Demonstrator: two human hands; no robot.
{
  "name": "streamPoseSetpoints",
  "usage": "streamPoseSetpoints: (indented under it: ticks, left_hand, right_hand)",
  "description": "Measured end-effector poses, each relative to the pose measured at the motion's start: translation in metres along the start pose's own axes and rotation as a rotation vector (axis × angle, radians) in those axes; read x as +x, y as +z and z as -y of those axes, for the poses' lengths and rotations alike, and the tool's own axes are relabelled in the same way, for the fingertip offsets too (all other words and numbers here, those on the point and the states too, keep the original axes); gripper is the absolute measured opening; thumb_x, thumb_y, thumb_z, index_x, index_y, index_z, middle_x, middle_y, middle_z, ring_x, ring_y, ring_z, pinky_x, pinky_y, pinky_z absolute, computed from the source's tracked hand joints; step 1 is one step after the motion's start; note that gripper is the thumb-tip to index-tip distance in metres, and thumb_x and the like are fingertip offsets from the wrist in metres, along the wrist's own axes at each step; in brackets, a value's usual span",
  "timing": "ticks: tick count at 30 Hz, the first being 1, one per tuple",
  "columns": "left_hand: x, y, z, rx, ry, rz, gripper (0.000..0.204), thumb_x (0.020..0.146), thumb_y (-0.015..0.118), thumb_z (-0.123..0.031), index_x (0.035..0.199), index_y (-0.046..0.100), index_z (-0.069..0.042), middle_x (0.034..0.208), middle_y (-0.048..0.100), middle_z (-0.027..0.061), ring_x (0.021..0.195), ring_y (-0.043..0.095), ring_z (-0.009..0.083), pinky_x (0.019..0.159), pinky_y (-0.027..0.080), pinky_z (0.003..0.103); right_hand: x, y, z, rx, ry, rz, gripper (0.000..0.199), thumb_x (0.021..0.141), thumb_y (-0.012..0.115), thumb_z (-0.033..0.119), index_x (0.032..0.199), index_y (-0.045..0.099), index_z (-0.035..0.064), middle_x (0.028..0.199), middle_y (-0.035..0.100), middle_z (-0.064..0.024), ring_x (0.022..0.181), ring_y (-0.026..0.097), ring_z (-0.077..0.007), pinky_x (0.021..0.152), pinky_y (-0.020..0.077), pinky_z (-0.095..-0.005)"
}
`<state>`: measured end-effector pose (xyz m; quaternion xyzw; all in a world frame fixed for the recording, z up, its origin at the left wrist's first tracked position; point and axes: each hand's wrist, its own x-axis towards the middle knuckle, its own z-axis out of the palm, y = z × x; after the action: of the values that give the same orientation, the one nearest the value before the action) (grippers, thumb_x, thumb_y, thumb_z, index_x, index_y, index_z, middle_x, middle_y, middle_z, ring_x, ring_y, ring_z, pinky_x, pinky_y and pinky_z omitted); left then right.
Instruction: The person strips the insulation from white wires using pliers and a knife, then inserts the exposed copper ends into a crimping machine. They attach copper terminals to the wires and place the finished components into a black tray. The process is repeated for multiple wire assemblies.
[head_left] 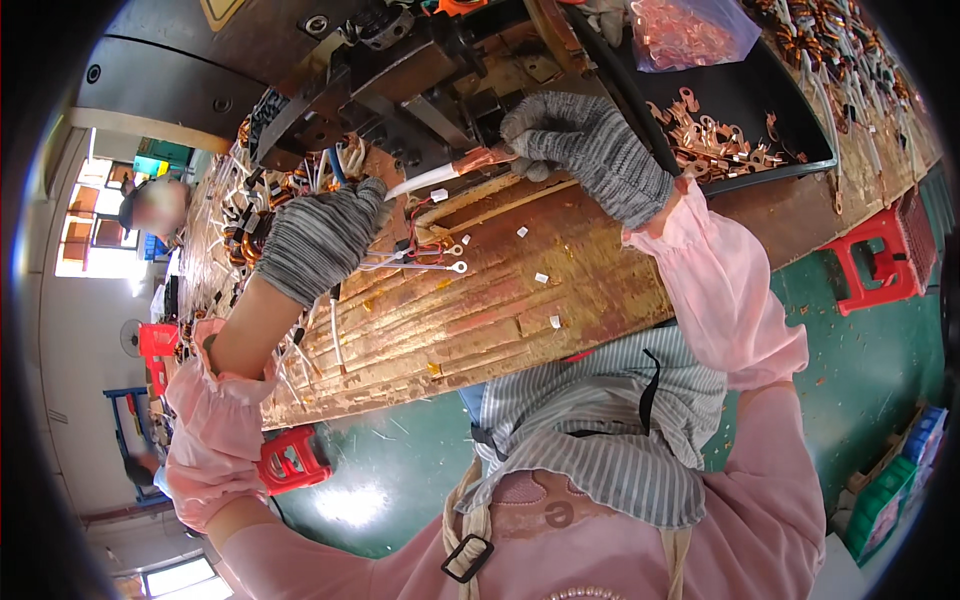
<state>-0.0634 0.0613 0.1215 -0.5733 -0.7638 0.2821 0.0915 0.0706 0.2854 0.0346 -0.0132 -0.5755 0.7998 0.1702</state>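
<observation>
Gripping with both hands, I am keeping fingers closed at two ends: my left grip (pixel 330 235) is holding the white cable (pixel 425 182), and my right grip (pixel 595 150) is pinching the copper lug (pixel 482 160) at its tip. From the left grip, the cable is running toward the right and rising gently, so its long axis is lying nearly level across the upper middle of the frame. My right grip is being the nearer one to the lug. Just above it, the dark metal machine (pixel 440 108) is standing; whether they are touching, I cannot tell.

Below, a worn wooden bench (pixel 470 335) is carrying small white pieces (pixel 541 278). At the upper right, a black tray (pixel 800 168) is holding loose copper lugs (pixel 715 145). Green floor (pixel 400 440) is showing lower down, with red stools (pixel 295 462) standing at the lower left and the right edge.
</observation>
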Motion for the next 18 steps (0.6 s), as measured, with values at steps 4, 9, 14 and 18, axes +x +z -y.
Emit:
streamPoseSetpoints:
  ticks: [4,9,14,18]
  left_hand:
    - [-0.003,0.012,0.007,-0.04,0.027,-0.142,0.03,0.088,0.044,-0.031,0.1,0.055,-0.006,0.061,0.058,0.0118,0.05,0.058,0.0247,0.045,0.046,0.037]
    - [0.008,-0.006,0.0,-0.095,-0.121,0.109,0.025,0.087,0.043,-0.029,0.096,0.051,-0.007,0.072,0.062,0.0128,0.062,0.061,0.0288,0.053,0.049,0.04]
    - [0.008,0.0,0.009,-0.063,-0.076,0.062,0.026,0.088,0.043,-0.027,0.101,0.051,-0.006,0.074,0.062,0.0139,0.064,0.062,0.0273,0.054,0.049,0.039]
    - [0.012,-0.002,0.01,0.011,-0.08,0.053,0.032,0.089,0.041,-0.031,0.107,0.051,-0.006,0.066,0.06,0.0142,0.056,0.06,0.0268,0.05,0.047,0.039]
  right_hand:
    - [0.011,-0.003,-0.006,-0.011,0.015,0.06,0.013,0.08,0.058,0.001,0.093,0.061,-0.0014,0.077,0.063,-0.0067,0.064,0.06,-0.0118,0.059,0.0516,-0.0218]
    - [0.02,-0.003,-0.001,-0.011,0.106,0.035,0.014,0.079,0.058,-0.001,0.093,0.061,-0.002,0.08,0.063,-0.0079,0.068,0.062,-0.0135,0.061,0.0545,-0.022]
    - [0.028,-0.004,-0.004,0.089,0.135,0.056,0.014,0.081,0.059,0.005,0.094,0.061,0.0,0.08,0.063,-0.0073,0.067,0.061,-0.0124,0.062,0.0514,-0.0223]
    - [0.03,-0.002,-0.005,0.129,0.106,0.039,0.014,0.08,0.06,0.004,0.093,0.061,-0.0007,0.079,0.063,-0.0077,0.066,0.061,-0.0126,0.063,0.0518,-0.0223]
